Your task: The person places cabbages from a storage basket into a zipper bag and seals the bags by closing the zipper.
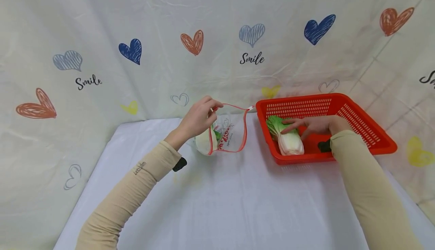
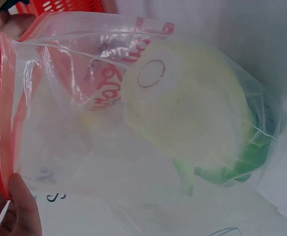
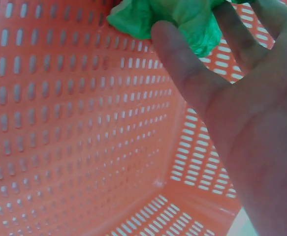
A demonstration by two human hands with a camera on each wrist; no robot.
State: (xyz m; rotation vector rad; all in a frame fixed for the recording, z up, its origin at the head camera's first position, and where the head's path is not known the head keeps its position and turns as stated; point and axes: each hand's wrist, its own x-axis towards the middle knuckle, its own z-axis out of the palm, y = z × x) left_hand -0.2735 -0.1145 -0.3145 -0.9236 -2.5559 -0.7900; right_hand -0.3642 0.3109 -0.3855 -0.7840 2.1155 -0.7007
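My left hand (image 1: 199, 118) pinches the red zip edge of a clear plastic bag (image 1: 227, 131) with red lettering. The bag's mouth stands open toward me. Inside the bag lies a pale vegetable with green leaves (image 2: 187, 108), its round stem end showing in the left wrist view. My right hand (image 1: 314, 124) reaches into a red basket (image 1: 353, 125), over a napa cabbage (image 1: 291, 144) at its left side. Its fingers are spread and fairly straight across the cabbage. In the right wrist view the thumb (image 3: 187, 69) touches green leaves (image 3: 197, 29); the other fingertips are partly hidden.
A white cloth covers the table (image 1: 217, 201). Close behind the bag and basket rises a white sheet (image 1: 221, 76) printed with hearts and "Smile". The basket's slotted walls surround the right hand, and its left rim is close to the bag's white zip slider (image 1: 250, 108).
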